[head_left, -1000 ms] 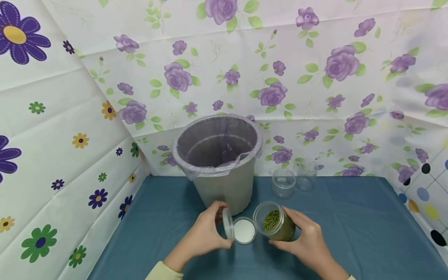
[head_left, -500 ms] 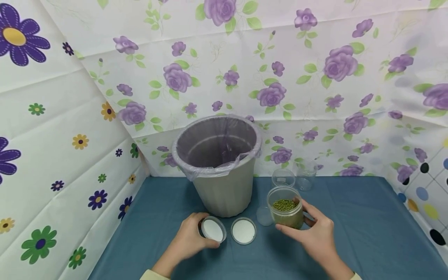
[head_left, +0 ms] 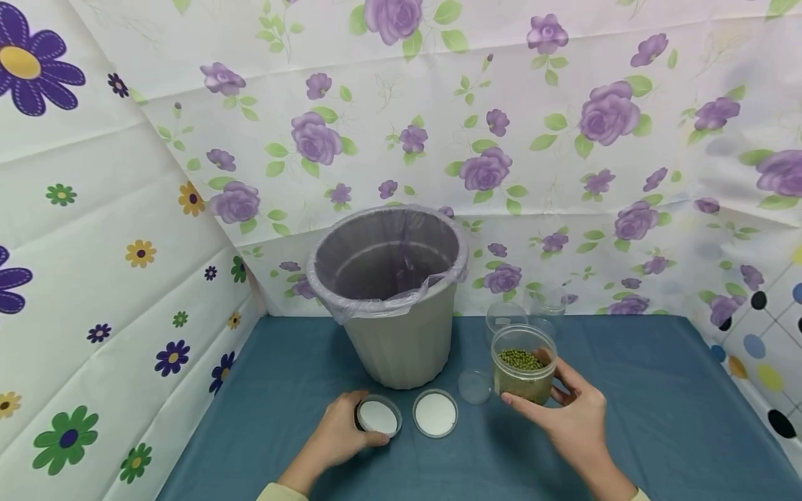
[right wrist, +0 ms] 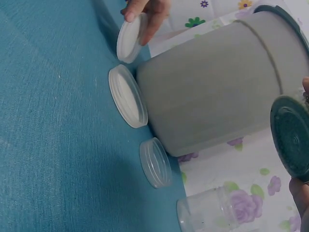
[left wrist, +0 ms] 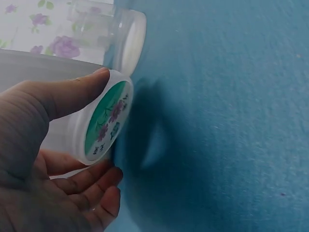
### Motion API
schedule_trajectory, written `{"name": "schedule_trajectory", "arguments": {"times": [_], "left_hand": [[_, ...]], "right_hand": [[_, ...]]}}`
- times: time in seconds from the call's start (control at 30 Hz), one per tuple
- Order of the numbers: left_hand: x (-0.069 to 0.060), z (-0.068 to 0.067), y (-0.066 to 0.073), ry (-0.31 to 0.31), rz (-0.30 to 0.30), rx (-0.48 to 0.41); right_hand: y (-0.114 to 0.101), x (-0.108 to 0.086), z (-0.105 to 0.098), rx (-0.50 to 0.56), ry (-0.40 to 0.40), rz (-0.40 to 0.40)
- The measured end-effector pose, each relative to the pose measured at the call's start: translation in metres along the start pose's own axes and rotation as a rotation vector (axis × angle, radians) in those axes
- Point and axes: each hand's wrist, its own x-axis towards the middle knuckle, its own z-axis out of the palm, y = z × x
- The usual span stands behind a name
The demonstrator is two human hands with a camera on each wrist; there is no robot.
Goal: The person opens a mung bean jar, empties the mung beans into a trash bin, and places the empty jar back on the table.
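My left hand point(head_left: 341, 428) grips a round lid point(head_left: 379, 416) by its edge, thumb on the near side, with its white inside facing up and slightly tilted. From the left wrist view, the underside of this lid point(left wrist: 108, 121) carries a green flowered label. My right hand point(head_left: 576, 410) holds a clear jar point(head_left: 525, 386) of small green mung beans, upright above the cloth; no lid covers its mouth. Only the base of the jar point(right wrist: 292, 137) shows in the right wrist view. Between the hands lies a second white-lined lid point(head_left: 435, 414), with a smaller clear lid point(head_left: 474, 387) to its right.
A grey bin point(head_left: 401, 348) with a translucent purple liner stands behind the lids. Two clear containers are at the back right, one point(head_left: 501, 314) partly hidden by the bean jar, the other point(head_left: 548, 303) farther back. Flowered sheets point(head_left: 376, 174) surround the blue cloth point(head_left: 639, 403).
My left hand has carried its lid leftward and turned it from edge-on to nearly flat. My right hand has brought the bean jar rightward and from tilted to upright, uncovering the small clear lid.
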Motion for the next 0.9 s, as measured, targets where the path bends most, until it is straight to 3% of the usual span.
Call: {"name": "schedule_trajectory", "arguments": {"times": [0.47,0.7,0.9], "left_hand": [[0.001,0.010,-0.011,0.012,0.019,0.094],[0.001,0.011,-0.010,0.023,-0.007,0.102],[0.000,0.011,-0.011,0.029,-0.011,0.106]], "right_hand": [[-0.001,0.002,0.001,0.015,0.036,-0.038],[-0.033,-0.003,-0.001,0.001,0.027,-0.039],[-0.023,0.004,-0.003,0.021,0.027,-0.090]]}}
